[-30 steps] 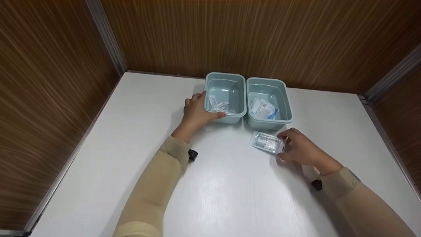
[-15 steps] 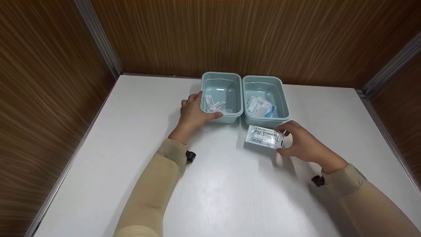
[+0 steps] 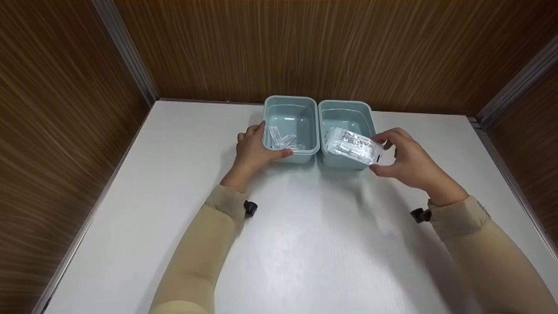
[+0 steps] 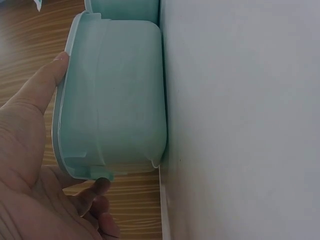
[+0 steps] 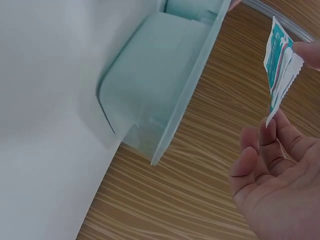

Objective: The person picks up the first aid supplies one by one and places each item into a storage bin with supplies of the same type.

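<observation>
My right hand (image 3: 409,159) pinches a flat clear-and-white sealed packet (image 3: 358,147) between thumb and fingertips by its right end. The packet is held over the front of the right pale-blue plastic bin (image 3: 348,104), hiding much of its inside. In the right wrist view the packet (image 5: 281,65) shows teal print on its underside and serrated edges. My left hand (image 3: 253,150) grips the front-left corner of the left bin (image 3: 291,100), thumb on the front rim and fingers along the side. Several small white slim packets (image 3: 283,139) lie inside that bin.
Both bins stand side by side near the back edge of the white table (image 3: 279,244). Wood-grain panels (image 3: 287,48) rise behind and at both sides. Each wrist carries a small black camera (image 3: 250,208).
My right hand has lifted the packet from in front of the right bin, up and away from me, to above that bin. The left hand keeps its hold on the left bin.
</observation>
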The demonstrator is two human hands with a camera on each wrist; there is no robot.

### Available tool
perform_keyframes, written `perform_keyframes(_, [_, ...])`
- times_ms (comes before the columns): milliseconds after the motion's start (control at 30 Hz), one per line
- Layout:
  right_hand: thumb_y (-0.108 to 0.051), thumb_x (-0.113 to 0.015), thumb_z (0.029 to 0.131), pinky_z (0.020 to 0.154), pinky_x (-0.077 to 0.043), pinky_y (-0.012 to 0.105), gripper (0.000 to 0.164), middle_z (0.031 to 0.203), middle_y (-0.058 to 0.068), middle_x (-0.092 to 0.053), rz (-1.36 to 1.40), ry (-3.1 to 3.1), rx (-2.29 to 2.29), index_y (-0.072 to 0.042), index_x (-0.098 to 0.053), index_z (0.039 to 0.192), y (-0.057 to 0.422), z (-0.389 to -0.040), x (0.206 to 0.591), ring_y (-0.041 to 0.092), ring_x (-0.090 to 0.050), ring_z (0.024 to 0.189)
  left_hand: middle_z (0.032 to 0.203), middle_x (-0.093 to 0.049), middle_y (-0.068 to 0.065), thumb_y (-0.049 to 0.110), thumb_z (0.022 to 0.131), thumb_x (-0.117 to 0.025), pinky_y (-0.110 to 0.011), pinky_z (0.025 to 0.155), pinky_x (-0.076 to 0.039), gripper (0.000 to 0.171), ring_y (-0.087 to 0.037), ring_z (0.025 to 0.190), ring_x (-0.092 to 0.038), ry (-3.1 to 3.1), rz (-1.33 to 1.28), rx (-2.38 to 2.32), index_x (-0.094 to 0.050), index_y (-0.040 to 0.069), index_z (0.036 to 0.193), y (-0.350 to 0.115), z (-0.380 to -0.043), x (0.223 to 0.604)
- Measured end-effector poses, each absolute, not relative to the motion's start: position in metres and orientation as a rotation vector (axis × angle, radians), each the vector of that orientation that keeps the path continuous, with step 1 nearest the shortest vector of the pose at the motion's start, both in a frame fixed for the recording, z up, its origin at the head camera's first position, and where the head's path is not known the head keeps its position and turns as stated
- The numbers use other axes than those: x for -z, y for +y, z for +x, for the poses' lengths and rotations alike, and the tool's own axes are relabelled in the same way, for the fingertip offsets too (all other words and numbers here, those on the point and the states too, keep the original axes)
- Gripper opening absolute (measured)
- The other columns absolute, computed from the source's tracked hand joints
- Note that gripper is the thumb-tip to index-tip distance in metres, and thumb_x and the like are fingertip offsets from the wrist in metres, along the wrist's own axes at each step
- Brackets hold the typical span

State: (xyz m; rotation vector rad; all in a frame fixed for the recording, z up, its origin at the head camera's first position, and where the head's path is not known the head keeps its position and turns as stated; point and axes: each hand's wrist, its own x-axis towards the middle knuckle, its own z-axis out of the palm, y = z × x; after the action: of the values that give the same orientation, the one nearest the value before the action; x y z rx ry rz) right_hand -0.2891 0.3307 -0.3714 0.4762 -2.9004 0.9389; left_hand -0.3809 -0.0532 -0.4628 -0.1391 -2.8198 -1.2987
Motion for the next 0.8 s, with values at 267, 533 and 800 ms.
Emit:
perform_keyframes(267, [-0.019, -0.093, 0.092, 0.101, -0.046, 0.042, 0.070, 0.151, 0.015, -0.057, 0.334, -2.938, -1.008, -0.005, -0.061, 0.153, 0.317, -0.317, 0.362, 0.036, -0.055, 0.137, 0.175, -0.044, -0.014, 0.065, 0.076, -0.101, -0.053, 0.119, -0.044, 0.126, -0.035, 0.141, -0.042, -2.806, -0.137, 1.313, -0.039, 0.019, 0.176, -0.063, -0.377, 0.467])
perform_keyframes(533, [-0.026, -0.090, 0.095, 0.108, -0.049, 0.050, 0.073, 0.154, 0.016, -0.052, 0.231, -2.979, -1.039, -0.007, -0.057, 0.158, 0.308, -0.344, 0.360, 0.037, -0.051, 0.140, 0.176, -0.043, -0.014, 0.066, 0.076, -0.101, -0.054, 0.121, -0.043, 0.126, -0.035, 0.143, -0.042, -2.808, -0.132, 1.321, -0.039, 0.021, 0.177, -0.068, -0.376, 0.468])
perform_keyframes(800, [-0.026, -0.088, 0.097, 0.114, -0.053, 0.055, 0.073, 0.158, 0.018, -0.049, 0.196, -2.992, -1.035, -0.005, -0.056, 0.159, 0.300, -0.368, 0.370, 0.039, -0.050, 0.143, 0.177, -0.040, -0.014, 0.065, 0.077, -0.100, -0.056, 0.122, -0.045, 0.128, -0.035, 0.145, -0.039, -2.811, -0.094, 1.333, -0.036, 0.020, 0.178, -0.074, -0.372, 0.468])
